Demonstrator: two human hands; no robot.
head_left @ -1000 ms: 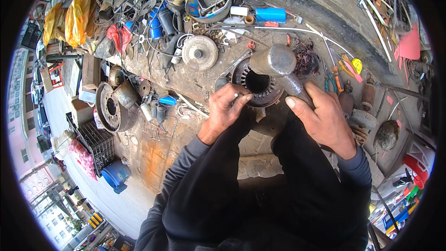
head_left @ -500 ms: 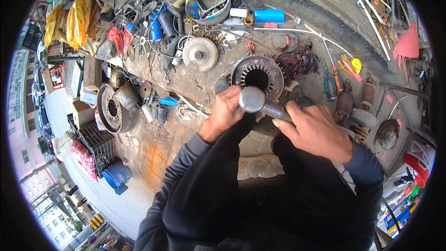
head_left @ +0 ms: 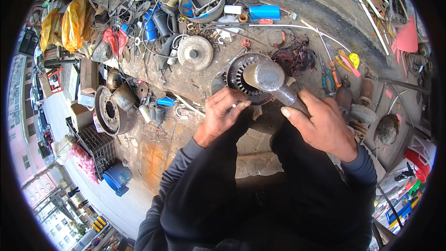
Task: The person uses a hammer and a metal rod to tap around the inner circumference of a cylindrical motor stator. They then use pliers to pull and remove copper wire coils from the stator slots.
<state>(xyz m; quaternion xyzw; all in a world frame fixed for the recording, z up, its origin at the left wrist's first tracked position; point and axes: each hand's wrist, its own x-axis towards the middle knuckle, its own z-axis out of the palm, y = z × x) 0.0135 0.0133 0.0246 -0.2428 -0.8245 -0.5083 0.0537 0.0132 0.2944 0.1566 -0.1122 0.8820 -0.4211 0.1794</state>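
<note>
Between my knees and the wall stands a round metal motor stator (head_left: 235,70), its inner ring lined with slots. My right hand (head_left: 325,123) is wrapped round the handle of a hammer (head_left: 264,75), whose thick metal head hangs over the stator and hides part of it. At the stator's near edge, my left hand (head_left: 222,114) pinches a thin metal rod, perhaps a punch; only its pale round end (head_left: 234,105) shows between thumb and fingers. Where the rod's lower tip rests is hidden by the hand.
A tangle of dark reddish wire (head_left: 293,59) lies right of the stator, with pliers (head_left: 332,76) farther right. A round metal disc (head_left: 195,53) sits to the left. Tools, a basin (head_left: 206,16) and scrap crowd the far side. A black crate (head_left: 97,146) stands at left.
The hammer has swung up and to the right, away from my left hand. The rod's end now shows in my left hand, which has turned slightly. The whole view has shifted a little.
</note>
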